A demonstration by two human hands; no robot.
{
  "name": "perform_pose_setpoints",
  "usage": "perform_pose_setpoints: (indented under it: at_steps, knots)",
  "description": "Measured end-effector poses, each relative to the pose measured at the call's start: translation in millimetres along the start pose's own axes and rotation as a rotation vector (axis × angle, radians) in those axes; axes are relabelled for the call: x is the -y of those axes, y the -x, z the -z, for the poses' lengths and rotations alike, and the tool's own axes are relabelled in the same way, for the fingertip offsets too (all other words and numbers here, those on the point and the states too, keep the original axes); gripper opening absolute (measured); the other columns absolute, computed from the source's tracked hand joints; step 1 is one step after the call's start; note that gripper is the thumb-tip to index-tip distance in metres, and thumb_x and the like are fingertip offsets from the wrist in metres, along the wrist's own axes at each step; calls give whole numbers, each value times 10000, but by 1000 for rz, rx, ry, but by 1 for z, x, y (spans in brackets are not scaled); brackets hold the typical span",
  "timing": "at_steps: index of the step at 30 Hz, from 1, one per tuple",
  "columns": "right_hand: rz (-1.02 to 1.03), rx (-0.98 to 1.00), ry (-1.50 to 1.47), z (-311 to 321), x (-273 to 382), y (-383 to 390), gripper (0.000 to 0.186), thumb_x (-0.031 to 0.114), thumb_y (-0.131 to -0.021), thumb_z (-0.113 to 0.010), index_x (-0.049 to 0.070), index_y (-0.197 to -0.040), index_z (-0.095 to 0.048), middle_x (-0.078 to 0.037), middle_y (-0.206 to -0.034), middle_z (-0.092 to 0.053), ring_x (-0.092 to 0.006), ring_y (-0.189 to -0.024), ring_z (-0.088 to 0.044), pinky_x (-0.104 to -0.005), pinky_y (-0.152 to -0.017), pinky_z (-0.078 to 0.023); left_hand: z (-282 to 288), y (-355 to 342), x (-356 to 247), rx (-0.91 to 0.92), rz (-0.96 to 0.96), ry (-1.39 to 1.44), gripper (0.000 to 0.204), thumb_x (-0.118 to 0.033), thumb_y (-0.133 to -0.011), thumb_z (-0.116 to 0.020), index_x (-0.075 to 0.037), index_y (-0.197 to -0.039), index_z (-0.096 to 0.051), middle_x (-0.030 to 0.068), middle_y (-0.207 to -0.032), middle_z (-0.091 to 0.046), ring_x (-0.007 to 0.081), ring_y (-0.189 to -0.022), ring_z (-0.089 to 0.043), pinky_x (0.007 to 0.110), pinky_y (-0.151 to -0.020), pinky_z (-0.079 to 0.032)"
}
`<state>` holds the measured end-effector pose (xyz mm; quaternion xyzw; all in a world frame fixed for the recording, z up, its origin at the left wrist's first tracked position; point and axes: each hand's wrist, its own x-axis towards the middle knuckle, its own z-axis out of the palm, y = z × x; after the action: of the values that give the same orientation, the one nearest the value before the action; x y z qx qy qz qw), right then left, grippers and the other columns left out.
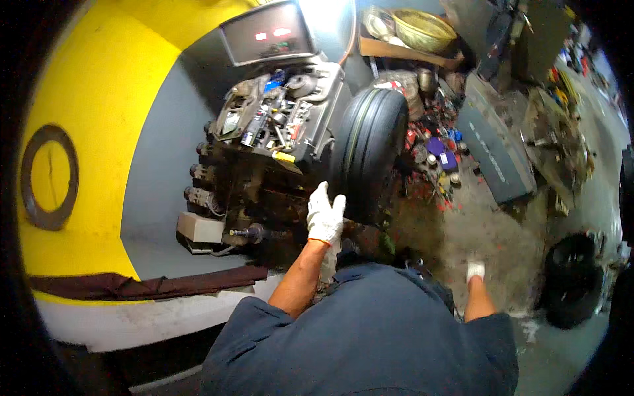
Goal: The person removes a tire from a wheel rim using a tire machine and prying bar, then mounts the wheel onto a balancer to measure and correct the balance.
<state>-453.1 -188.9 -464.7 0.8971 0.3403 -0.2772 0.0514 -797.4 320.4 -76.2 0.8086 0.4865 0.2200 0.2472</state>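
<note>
My left hand (325,215), in a white glove with an orange cuff edge, reaches forward with its fingers stretched out and thumb apart. I see nothing in it. Just beyond it stands a large black tire (370,145), upright with its tread toward me; whether the fingertips touch it I cannot tell. My right hand (475,269), also in a white glove, hangs low at my right side over the floor. Little of it shows, and its fingers cannot be made out.
A cluttered workbench (323,132) with tools and spray cans stands left of the tire. A white box (200,228) sits below it. Loose parts (436,148) litter the floor right of the tire, beside a grey panel (495,145). Dark tires (571,280) lie far right.
</note>
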Motion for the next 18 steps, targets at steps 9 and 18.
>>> perform_pose_setpoints:
  at_steps: [9,18]
  knots:
    - [-1096,30,-1431,46,24,139,99,124,-879,-669,26,-861,-669,-155,-696,-620,-292,-514,-566,-443,-462,-436,-18,-23,16,-3,162,-78,819,-504,-969,-576,-53,-1579,-268,280,-1579,-307,453,-1440,-318,507,-1190,-282]
    - [-965,-172,-1363,121,45,98,352,94,-898,-632,44,-1245,-602,-155,-788,-629,-290,-576,-594,-454,-535,-484,-28,-48,5,1,178,-99,882,-573,-961,-548,-71,-1604,-214,256,-1614,-260,438,-1472,-274,524,-1202,-248]
